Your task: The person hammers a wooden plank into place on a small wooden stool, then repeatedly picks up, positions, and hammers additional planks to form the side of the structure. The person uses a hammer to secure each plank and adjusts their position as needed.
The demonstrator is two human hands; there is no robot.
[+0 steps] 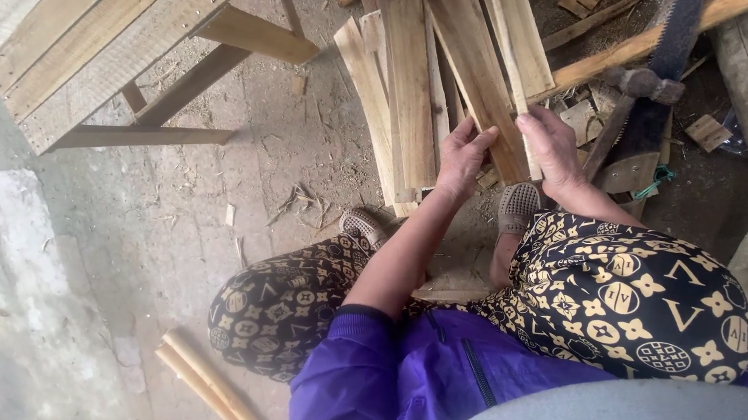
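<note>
Head view: left hand (465,153) curls around a wide plank (468,54) at frame centre, right hand (552,147) pinches a narrow slat (516,42). Both just lifted from the plank pile (405,94); pile largely unsorted. Hammer (638,95) lies untouched at right.

Plank pile (409,85) as landmark: wooden frame (100,54) to pile's left, well apart; hammer (637,86) and handsaw (677,31) to pile's right, hammer lying on saw; left hand (462,155) and right hand (554,149) at pile's near end, touching planks; two sticks (216,392) on ground, far nearer and left of pile.
</note>
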